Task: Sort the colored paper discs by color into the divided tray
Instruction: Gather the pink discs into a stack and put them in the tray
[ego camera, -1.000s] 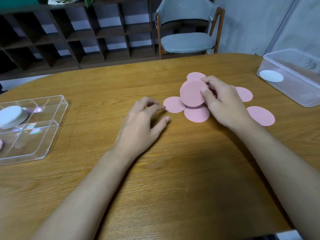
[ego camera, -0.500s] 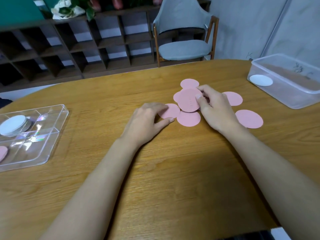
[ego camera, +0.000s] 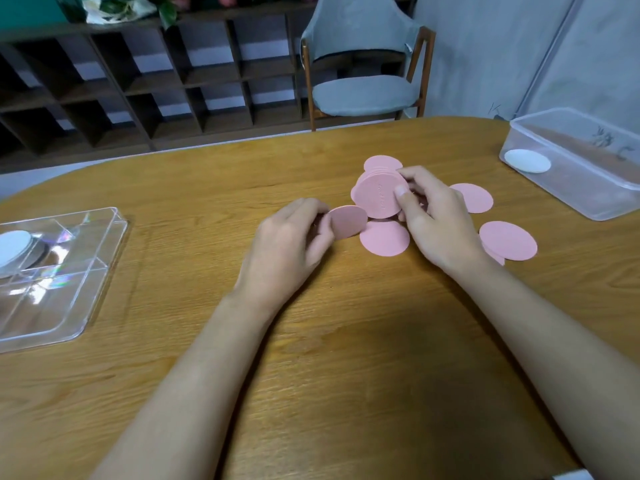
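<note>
My right hand (ego camera: 434,220) holds a tilted stack of pink discs (ego camera: 377,197) just above the table. My left hand (ego camera: 291,240) pinches a single pink disc (ego camera: 348,221) lifted off the wood, right beside the stack. More pink discs lie flat around them: one (ego camera: 384,239) below the stack, one (ego camera: 476,197) to the right, one (ego camera: 509,240) at the lower right, one (ego camera: 381,163) behind. The clear divided tray (ego camera: 100,271) sits at the far left, with white discs (ego camera: 14,247) in its far compartment.
A clear plastic bin (ego camera: 585,188) with one white disc (ego camera: 527,161) stands at the right edge of the wooden table (ego camera: 311,375). A grey chair (ego camera: 363,88) and dark shelves (ego camera: 138,81) lie beyond the table's far edge.
My left hand moved right to the pink disc beside the stack and picked it up. My right hand kept its hold on the pink stack and tilted it up again.
</note>
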`<state>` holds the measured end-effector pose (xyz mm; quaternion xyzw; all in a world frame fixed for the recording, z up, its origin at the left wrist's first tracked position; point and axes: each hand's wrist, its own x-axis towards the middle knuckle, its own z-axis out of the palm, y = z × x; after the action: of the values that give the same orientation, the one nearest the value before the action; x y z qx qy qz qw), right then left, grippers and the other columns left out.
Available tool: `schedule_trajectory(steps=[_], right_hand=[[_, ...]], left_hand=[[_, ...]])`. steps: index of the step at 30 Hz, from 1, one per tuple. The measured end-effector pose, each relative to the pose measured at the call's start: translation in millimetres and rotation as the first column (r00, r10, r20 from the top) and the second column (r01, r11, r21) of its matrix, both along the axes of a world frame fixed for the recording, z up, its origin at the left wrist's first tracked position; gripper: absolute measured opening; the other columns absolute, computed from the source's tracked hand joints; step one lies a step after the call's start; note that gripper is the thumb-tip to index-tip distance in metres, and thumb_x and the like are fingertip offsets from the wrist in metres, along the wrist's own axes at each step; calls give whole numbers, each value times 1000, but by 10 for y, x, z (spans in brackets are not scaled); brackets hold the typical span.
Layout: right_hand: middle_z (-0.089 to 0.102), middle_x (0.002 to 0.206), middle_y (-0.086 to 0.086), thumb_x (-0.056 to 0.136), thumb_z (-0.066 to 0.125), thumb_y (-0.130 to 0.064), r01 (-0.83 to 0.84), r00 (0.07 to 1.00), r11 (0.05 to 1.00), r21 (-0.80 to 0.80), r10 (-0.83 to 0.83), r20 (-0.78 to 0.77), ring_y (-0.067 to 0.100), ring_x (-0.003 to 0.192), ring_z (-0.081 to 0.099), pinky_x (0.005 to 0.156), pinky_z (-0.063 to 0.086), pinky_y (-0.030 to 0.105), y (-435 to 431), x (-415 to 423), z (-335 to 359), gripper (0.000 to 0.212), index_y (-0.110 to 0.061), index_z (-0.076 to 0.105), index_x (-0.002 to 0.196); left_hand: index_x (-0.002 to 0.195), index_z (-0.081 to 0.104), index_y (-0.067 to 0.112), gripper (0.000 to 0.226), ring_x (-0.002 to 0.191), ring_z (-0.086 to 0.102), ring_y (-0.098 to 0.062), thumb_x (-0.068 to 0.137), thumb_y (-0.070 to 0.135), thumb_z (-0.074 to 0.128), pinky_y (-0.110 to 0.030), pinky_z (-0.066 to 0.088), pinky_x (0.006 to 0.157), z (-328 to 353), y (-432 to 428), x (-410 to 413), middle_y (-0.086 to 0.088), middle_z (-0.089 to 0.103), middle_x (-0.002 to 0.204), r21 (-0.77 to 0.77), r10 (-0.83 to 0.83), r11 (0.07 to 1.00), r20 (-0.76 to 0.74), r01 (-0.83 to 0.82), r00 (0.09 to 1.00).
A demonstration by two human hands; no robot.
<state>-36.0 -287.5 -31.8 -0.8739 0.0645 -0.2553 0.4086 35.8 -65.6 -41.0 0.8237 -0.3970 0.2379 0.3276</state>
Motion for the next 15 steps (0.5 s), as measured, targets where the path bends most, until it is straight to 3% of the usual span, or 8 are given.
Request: schedule_trajectory(steps=[4,7,10,13,15], right_hand=[[71,101,-13,107,49,-21,-62,998,998,-9,61,-35,11,87,63,86,52,38,22,-9,6,28,-27,63,131],[68,85,-9,107,47,-19,-136,989,990,-20,135,-61,14,82,64,84,53,40,57,-22,-8,36,-33,63,137],[67,81,-4,108,44,-15,-196,976,980,-32,192,-101,16,80,63,81,51,34,103,-13,-24,39,-33,64,137],[65,83,-22,110,40,-21,-232,964,971,-51,223,-146,6,84,61,80,44,21,111,-13,-22,39,-33,62,140],[64,101,-35,111,39,-32,-241,962,963,-122,220,-163,-8,94,57,86,39,12,122,-20,-8,38,-33,59,144]], left_hand=[[95,71,12,6,66,62,-15,90,10,71,-30,54,67,-19,-57,-42,2,68,75,-162,-41,987,-233,2,972],[102,72,15,15,66,64,-16,89,11,77,-19,53,66,-18,-93,-55,0,70,73,-247,-67,969,-381,-31,922],[113,75,18,25,67,69,-10,89,17,81,-14,54,70,-29,-107,-41,4,74,75,-261,-58,963,-442,-67,895],[112,78,21,26,68,71,-5,87,27,83,-15,54,71,-31,-114,-26,8,76,73,-219,-12,971,-460,-101,888],[107,79,20,22,66,70,-7,87,27,84,-11,50,68,-24,-124,-36,6,74,71,-222,-2,968,-460,-113,888]])
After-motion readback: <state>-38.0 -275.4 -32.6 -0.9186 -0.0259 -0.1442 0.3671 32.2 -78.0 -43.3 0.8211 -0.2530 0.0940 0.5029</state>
